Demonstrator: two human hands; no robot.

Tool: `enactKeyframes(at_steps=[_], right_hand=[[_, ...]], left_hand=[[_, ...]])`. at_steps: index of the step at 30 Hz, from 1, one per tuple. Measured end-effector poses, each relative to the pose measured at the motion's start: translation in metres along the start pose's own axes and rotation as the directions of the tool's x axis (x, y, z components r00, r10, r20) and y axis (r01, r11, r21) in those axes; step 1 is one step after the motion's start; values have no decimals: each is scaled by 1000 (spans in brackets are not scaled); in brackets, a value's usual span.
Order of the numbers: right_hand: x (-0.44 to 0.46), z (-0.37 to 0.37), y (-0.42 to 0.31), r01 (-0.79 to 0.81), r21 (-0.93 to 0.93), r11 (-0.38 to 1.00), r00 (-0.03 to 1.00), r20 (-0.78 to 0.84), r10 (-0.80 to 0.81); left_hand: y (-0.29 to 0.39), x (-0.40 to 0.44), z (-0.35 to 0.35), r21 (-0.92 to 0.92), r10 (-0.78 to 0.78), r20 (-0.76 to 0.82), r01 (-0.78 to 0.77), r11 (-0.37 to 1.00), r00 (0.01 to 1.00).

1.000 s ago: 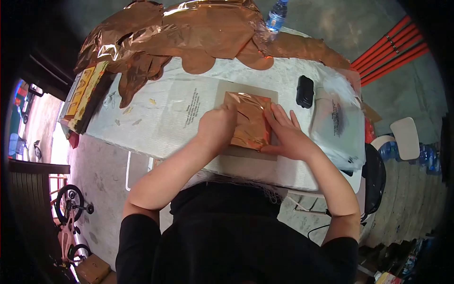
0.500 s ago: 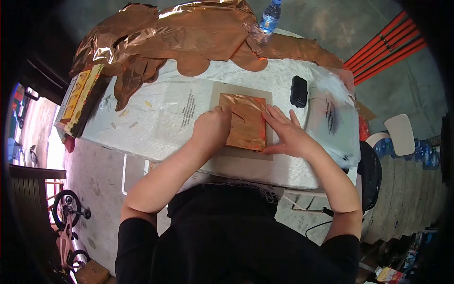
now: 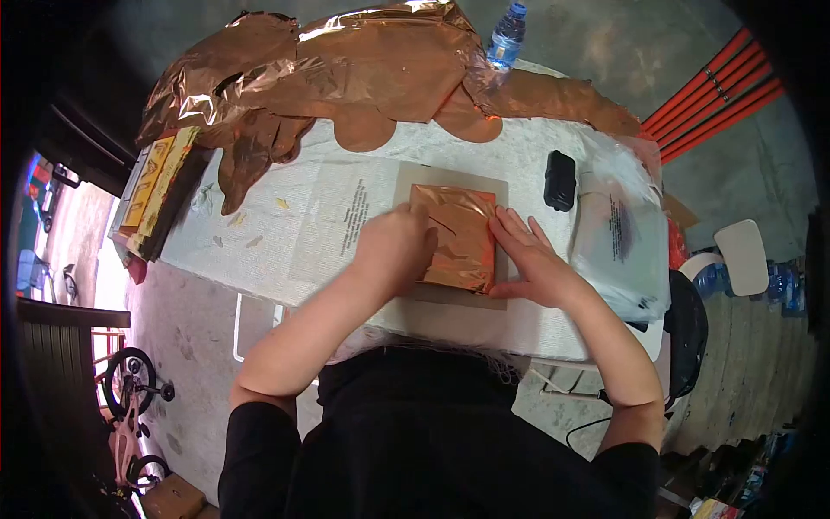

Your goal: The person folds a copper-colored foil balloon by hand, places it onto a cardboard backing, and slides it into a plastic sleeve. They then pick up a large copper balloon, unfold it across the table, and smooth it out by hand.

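Note:
A square panel covered in copper-coloured foil [image 3: 460, 238] lies on a larger grey-brown board [image 3: 406, 177] on the table. Wrinkles and a curved crease run across the foil. My left hand [image 3: 393, 246] is closed at the panel's left edge, fingers curled under; whatever they pinch is hidden. Along the right edge rests my right hand [image 3: 538, 266], its thumb apart from the fingers at the near corner and its fingertips touching the upper right side.
Copper foil sheeting [image 3: 372, 78] drapes across the table's far side, with a water bottle [image 3: 507, 36] beside it. A black case [image 3: 560, 181] and clear plastic bags [image 3: 618, 246] lie to the right. At the left edge stands a yellow box [image 3: 156, 186].
The whole view has shifted slightly, so everything sits a little lower and further right. The fingers of my right hand are somewhat closer together. My left hand stays at the panel's left edge.

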State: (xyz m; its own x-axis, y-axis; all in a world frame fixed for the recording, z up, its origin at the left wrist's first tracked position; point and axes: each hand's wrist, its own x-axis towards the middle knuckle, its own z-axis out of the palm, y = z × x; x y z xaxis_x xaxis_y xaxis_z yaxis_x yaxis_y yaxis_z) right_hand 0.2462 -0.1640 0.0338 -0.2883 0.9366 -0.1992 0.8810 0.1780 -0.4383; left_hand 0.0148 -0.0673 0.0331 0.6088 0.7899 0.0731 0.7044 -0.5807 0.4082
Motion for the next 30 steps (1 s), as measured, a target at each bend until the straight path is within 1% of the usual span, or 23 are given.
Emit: enactKeyframes(at_steps=[1, 2, 3, 4, 5, 7, 8, 10, 13, 17, 19, 20, 22, 23, 25, 29, 30], right_hand=[[0, 0, -1, -11, -13, 1000, 1000, 1, 11], [0, 0, 0, -12, -9, 1000, 1000, -1, 12], [0, 1, 0, -14, -11, 1000, 1000, -4, 14], [0, 2, 0, -15, -13, 1000, 1000, -7, 15], [0, 3, -1, -14, -10, 1000, 1000, -9, 14], [4, 5, -5, -16, -52, 999, 1000, -11, 15], [6, 5, -7, -11, -50, 999, 1000, -12, 10], [8, 7, -13, -21, -79, 997, 1000, -8, 21], [13, 15, -16, 12, -75, 997, 998, -55, -16], [24, 22, -22, 8, -75, 997, 998, -65, -13], [28, 23, -23, 19, -90, 996, 998, -52, -24], [29, 23, -24, 21, -81, 996, 998, -51, -25], [27, 18, -28, -13, -102, 995, 1000, -21, 11], [27, 17, -28, -15, -96, 995, 1000, -16, 13], [27, 14, -27, -22, -94, 995, 1000, -4, 21], [26, 9, -29, -22, -82, 996, 1000, -2, 22], [28, 9, -27, -49, -48, 998, 999, -19, 48]], left_hand=[[-2, 1, -7, -21, -11, 58, 12, 1000, 998], [-12, -2, -6, -18, -10, 60, 11, 1000, 998], [-26, -6, -3, 72, 154, -94, -148, 986, 984], [-33, -8, 1, 184, 323, -228, -286, 941, 918], [-35, -11, 7, 187, 324, -226, -286, 940, 919], [-37, -19, 13, -2, 231, -23, -231, 973, 973], [-37, -19, 14, 3, 228, -23, -228, 974, 973], [-33, -18, 14, 36, 205, 56, -207, 978, 977], [-30, -18, 13, 66, 197, 62, -201, 977, 978], [-31, -15, 17, 129, 209, 60, -215, 968, 976], [-30, -16, 13, 56, 216, 29, -217, 975, 976], [-31, -17, 9, 59, 213, 36, -215, 975, 976], [-32, -18, 3, 26, 297, 31, -298, 954, 954], [-34, -21, 2, 22, 295, 38, -296, 955, 955], [-41, -24, -1, 26, 351, 148, -358, 933, 925], [-37, -25, -3, 2, 333, 153, -338, 941, 930], [-38, -25, -2, 2, 337, 149, -341, 940, 930]])
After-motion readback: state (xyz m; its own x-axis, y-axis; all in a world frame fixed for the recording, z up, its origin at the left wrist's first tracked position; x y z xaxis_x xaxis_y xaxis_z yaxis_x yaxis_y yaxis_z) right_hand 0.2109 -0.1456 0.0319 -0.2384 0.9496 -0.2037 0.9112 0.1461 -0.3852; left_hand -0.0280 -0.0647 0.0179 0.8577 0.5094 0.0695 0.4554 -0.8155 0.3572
